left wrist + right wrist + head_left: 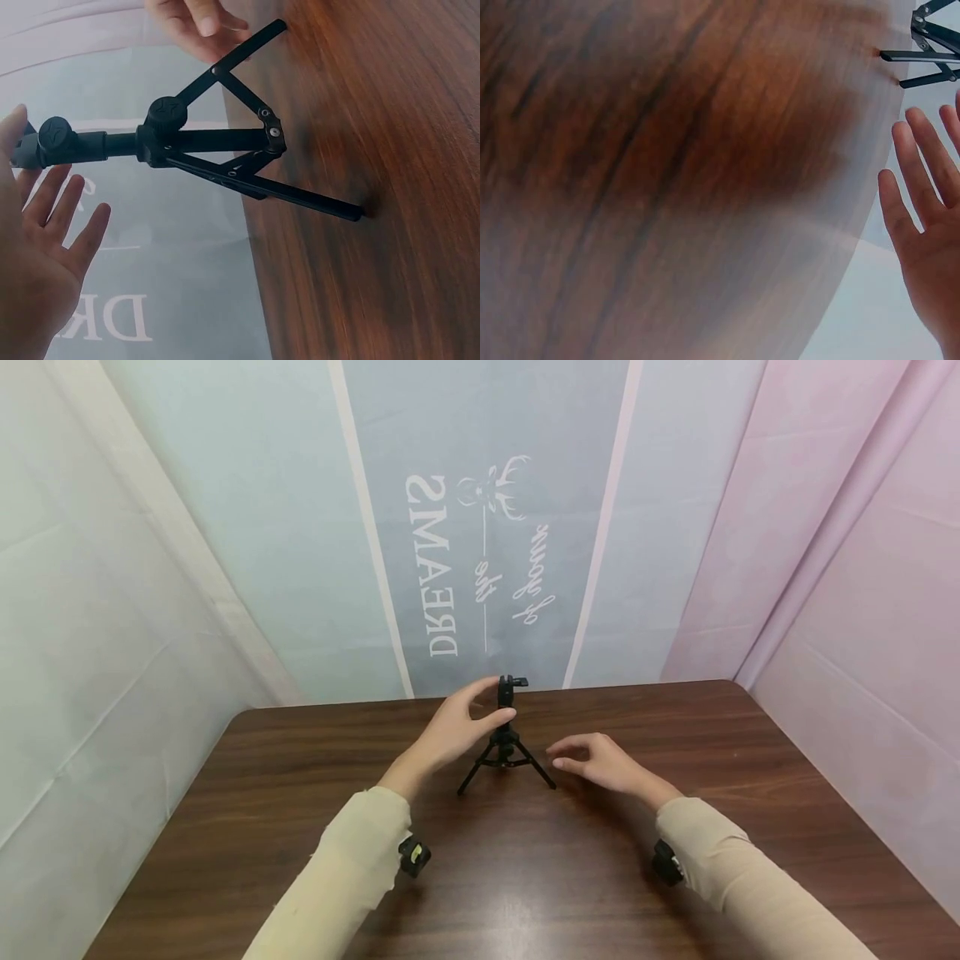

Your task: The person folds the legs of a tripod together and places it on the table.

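A black mini tripod [506, 737] stands upright near the table's far edge with its legs spread. My left hand [452, 727] grips its top end between thumb and fingers; the other fingers spread loosely beside the column in the left wrist view. That view also shows the tripod's round knobs [166, 114] and hinged braces. My right hand [603, 763] hovers just right of a tripod leg [542, 772], fingers relaxed, holding nothing. In the right wrist view, the right hand [934, 232] has its fingers extended below the tripod legs [922, 57], apart from them.
The dark wood-grain table [510, 868] has rounded far corners. Behind it hangs a printed fabric backdrop [480, 410] with mirrored lettering, and pale fabric walls [885, 610] stand at both sides. A small black device [414, 855] sits on each wrist.
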Demonstrator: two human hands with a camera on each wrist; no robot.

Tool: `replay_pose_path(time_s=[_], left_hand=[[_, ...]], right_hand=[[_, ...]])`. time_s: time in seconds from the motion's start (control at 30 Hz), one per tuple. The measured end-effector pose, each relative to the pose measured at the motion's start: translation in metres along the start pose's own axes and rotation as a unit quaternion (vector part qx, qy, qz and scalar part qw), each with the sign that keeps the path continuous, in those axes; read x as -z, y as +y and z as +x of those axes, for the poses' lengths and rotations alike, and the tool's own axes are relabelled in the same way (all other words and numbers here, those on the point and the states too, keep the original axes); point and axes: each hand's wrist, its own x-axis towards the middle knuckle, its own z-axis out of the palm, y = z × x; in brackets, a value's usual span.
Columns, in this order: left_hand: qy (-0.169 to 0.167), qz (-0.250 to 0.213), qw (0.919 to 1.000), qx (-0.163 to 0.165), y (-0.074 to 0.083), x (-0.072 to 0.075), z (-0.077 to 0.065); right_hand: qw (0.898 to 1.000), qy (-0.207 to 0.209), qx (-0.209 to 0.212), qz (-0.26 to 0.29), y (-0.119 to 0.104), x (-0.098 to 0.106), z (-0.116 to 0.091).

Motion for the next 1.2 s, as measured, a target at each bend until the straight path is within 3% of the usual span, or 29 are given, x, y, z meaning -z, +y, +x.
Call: replay_pose_path(time_s=[0.47,0.83,1.2], left_hand=[[0.010,-0.014,0.9988,-0.046,-0.001,-0.004,0.010],[0.015,0.005,0.9998,-0.014,0.001,0.000,0.015],[0.024,0.005,0.9995,-0.022,0.004,0.003,0.018]], right_hand=[[0.998,-0.055,0.006,0.028,0.000,-0.010,0.001],[0.998,-0.060,0.008,0.033,0.000,-0.014,0.006],[0.997,-0.063,0.016,0.033,0.001,-0.015,0.010]])
